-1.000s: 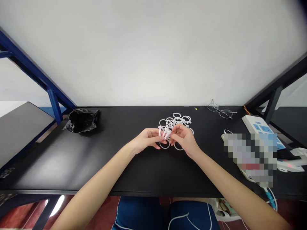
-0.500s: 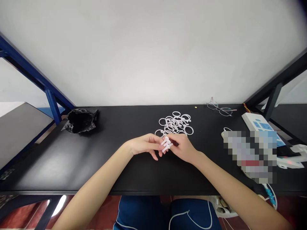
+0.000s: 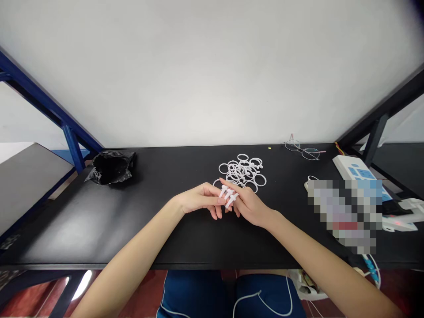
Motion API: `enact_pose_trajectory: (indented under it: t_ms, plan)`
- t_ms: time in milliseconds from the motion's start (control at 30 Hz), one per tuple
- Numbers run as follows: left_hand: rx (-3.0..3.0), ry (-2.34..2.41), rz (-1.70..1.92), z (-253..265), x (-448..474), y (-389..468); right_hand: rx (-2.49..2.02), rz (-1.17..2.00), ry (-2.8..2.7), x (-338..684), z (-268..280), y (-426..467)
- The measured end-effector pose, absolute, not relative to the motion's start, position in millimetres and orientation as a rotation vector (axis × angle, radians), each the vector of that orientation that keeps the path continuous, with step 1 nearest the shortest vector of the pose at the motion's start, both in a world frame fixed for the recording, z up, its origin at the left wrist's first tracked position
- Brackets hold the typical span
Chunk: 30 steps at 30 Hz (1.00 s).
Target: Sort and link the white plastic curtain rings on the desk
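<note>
My left hand (image 3: 202,198) pinches several small white plastic pieces (image 3: 228,196) with round heads and short stems, between thumb and fingers. Its other fingers hang loosely below. From the other side, my right hand (image 3: 250,205) closes against the same pieces, with its index finger stretched over their far side. Its thumb is hidden, and the two hands meet at the fingertips. Just beyond them lies a loose pile of thin white rings (image 3: 243,170) with small knobs, on the black tabletop (image 3: 165,176).
A crumpled black plastic bag (image 3: 112,168) gapes at the left. Wire-framed glasses (image 3: 301,150) rest at the back right. A white power strip (image 3: 361,174) and a blurred-out object (image 3: 344,216) with cables occupy the right side. The wall (image 3: 212,75) rises behind the table.
The right index finger has straightened out over the white pieces, and the right fingers have shifted around them. The left hand stays nearly in place, and the white pieces are more fanned out.
</note>
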<state>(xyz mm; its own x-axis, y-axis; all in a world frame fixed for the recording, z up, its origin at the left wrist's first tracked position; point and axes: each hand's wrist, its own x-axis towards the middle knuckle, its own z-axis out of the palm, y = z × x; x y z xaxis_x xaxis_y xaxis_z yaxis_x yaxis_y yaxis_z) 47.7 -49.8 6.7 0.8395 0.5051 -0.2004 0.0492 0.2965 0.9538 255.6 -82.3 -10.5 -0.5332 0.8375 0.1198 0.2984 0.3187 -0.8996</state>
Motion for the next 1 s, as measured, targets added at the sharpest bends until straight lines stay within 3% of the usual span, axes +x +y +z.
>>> enact_pose_trajectory:
  t_ms: [367,733,933,1000]
  plan:
    - [1.378,0.362,0.254,16,52,-57,-0.865,1.505,-1.763,243,-7,-90]
    - [1.323,0.303,0.003,19,40,-49,-0.842,1.182,-1.894,246,11,-92]
    - [1.165,0.032,-0.293,13,42,-47,-0.608,2.138,-1.772,244,19,-102]
    - [1.186,0.006,-0.311,12,43,-47,-0.490,2.298,-1.696,243,15,-101]
